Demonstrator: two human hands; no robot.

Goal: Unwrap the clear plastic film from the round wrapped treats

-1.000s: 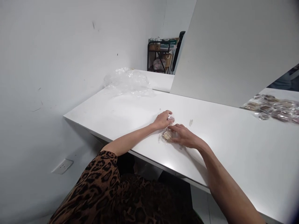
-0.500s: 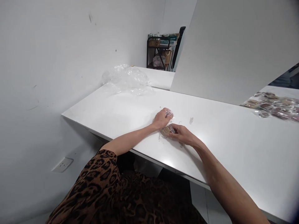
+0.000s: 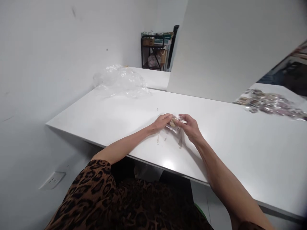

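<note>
Head view: one white wall (image 3: pixel 59 64) fills the left, and one long white table (image 3: pixel 240 153) runs across the middle. One large pale grey panel (image 3: pixel 223 48) stands slanting in the picture at the table's far edge. Next in size comes the person's leopard-print garment (image 3: pixel 96 182), brown and black. One loose heap of clear plastic (image 3: pixel 120 81) lies crumpled at the table's far left corner, near the wall. At the far right lies a spread of wrapped pieces (image 3: pixel 268 102), brown, tan and pinkish under shiny film; they blur together too much to count. One black rack (image 3: pixel 142 54) stands beyond, bearing a brown box (image 3: pixel 148 42) and a white-and-teal box (image 3: pixel 161 42) whose print is too small to read. One white wall socket (image 3: pixel 53 180) sits low on the left.

Two hands meet near the table's middle. The left hand (image 3: pixel 161 122) pinches one side of a film-wrapped piece (image 3: pixel 173 124), thumb uppermost; the right hand (image 3: pixel 189 126) grips the other side between thumb and curled fingers. Yellowish tan shows through the crinkled, glossy film, though fingers hide its outline, and I cannot tell whether it touches the tabletop. Smallest are several brownish smudges (image 3: pixel 180 143) on the table nearby.
</note>
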